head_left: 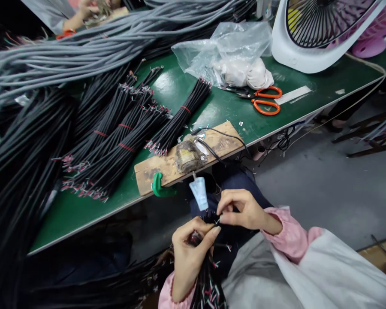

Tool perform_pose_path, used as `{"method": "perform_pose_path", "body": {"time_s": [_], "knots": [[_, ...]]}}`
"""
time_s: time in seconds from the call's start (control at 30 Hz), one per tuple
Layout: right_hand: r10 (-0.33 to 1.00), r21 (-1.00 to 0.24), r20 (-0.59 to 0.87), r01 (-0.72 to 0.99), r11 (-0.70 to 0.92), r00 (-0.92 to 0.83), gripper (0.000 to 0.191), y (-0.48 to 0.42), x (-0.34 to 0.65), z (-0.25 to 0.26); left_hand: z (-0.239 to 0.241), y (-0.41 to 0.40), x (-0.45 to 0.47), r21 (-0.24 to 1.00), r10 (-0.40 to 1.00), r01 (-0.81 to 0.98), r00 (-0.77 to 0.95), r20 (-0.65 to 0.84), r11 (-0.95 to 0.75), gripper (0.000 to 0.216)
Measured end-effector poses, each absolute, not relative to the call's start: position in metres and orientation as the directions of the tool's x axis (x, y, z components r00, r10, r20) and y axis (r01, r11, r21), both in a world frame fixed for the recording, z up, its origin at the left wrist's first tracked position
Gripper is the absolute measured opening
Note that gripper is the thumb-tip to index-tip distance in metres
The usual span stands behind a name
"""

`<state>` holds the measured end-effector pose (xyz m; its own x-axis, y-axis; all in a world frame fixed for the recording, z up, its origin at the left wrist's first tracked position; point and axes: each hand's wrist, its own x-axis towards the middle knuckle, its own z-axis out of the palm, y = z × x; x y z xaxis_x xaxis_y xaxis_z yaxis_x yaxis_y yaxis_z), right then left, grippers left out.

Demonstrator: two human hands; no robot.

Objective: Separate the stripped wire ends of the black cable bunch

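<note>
In front of my lap, my left hand (pixel 193 246) is closed around a bunch of black cables (pixel 209 279) whose stripped ends show red, white and green wires. Thumb and forefinger of my right hand (pixel 239 209) pinch together at the upper cable end, right beside my left thumb. What lies between those right fingertips looks like a thin wire end, too small to make out well. Just above both hands, a light blue tapered piece (pixel 198 193) hangs at the edge of a wooden board (pixel 154 169). On that board sits a grimy lump wrapped in clear film (pixel 189 154).
A green clamp (pixel 161 186) grips the board at the green table's (pixel 93 214) edge. Tied black cable bundles (pixel 186 109) and long grey cables (pixel 116 43) cover the left. Orange-handled scissors (pixel 266 101), a plastic bag (pixel 225 47) and a fan (pixel 309 60) stand right. Another person's hand (pixel 83 13) shows behind.
</note>
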<state>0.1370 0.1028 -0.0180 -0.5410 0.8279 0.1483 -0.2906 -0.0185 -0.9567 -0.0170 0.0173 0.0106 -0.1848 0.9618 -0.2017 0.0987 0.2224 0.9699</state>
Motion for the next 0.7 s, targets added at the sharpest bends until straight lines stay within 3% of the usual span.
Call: {"method": "perform_pose_path", "body": {"time_s": [0.07,0.13,0.3,0.4,0.5,0.6,0.7], "knots": [[0.795,-0.951,0.293,-0.246,0.186,-0.532,0.013,0.093,0.140,-0.012,0.005,0.012,-0.013,0.970,0.959,0.049,-0.168,-0.227,0.238,0.020],[0.785,-0.945,0.327,-0.187,0.268,-0.526,0.008,0.087,0.143,-0.011,0.001,0.006,-0.010,0.965,0.949,-0.003,-0.177,-0.260,0.264,0.022],[0.787,-0.976,0.217,-0.097,0.198,-0.578,0.017,0.082,0.150,-0.017,-0.006,-0.008,0.002,0.915,0.887,-0.123,-0.225,-0.404,0.385,0.033],[0.764,-0.965,0.252,-0.095,0.244,-0.594,0.018,0.082,0.150,-0.012,-0.013,-0.014,0.012,0.838,0.822,-0.165,-0.167,-0.544,0.521,0.039],[0.692,-0.940,0.316,-0.116,0.320,-0.649,0.013,0.082,0.145,-0.004,-0.020,-0.019,0.022,0.819,0.799,-0.141,-0.182,-0.574,0.556,0.044],[0.702,-0.960,0.258,-0.095,0.264,-0.664,0.014,0.083,0.142,-0.004,-0.020,-0.025,0.028,0.853,0.810,-0.207,-0.272,-0.520,0.479,0.041],[0.743,-0.993,0.116,-0.096,0.071,-0.659,0.025,0.083,0.144,-0.010,-0.013,-0.030,0.029,0.849,0.817,-0.368,-0.298,-0.494,0.379,0.032]]}}
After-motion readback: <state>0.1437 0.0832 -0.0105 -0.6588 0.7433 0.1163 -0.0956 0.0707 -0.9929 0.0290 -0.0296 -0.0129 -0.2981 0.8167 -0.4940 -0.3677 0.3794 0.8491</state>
